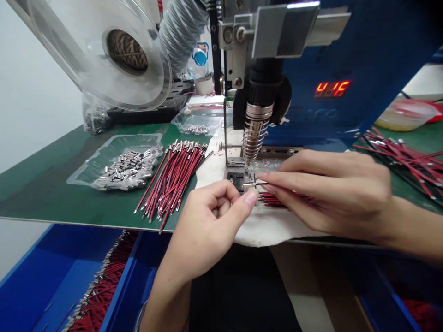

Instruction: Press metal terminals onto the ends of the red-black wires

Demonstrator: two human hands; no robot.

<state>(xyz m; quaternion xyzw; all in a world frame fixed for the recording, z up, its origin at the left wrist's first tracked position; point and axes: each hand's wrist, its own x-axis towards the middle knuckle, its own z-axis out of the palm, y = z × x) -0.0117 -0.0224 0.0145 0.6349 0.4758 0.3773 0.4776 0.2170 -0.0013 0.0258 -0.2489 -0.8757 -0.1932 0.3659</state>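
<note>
My right hand grips a small bunch of red and black wires, with one wire pinched between its fingertips and pointed left at the fixture under the hot-air nozzle. My left hand is curled, thumb and forefinger meeting at the metal tip of that wire. Both hands rest over a white cloth pad.
A bundle of red and black wires and a clear bag of metal sleeves lie on the green mat at left. More wires lie at right. A blue machine shows a red readout. Blue bins hold wires below.
</note>
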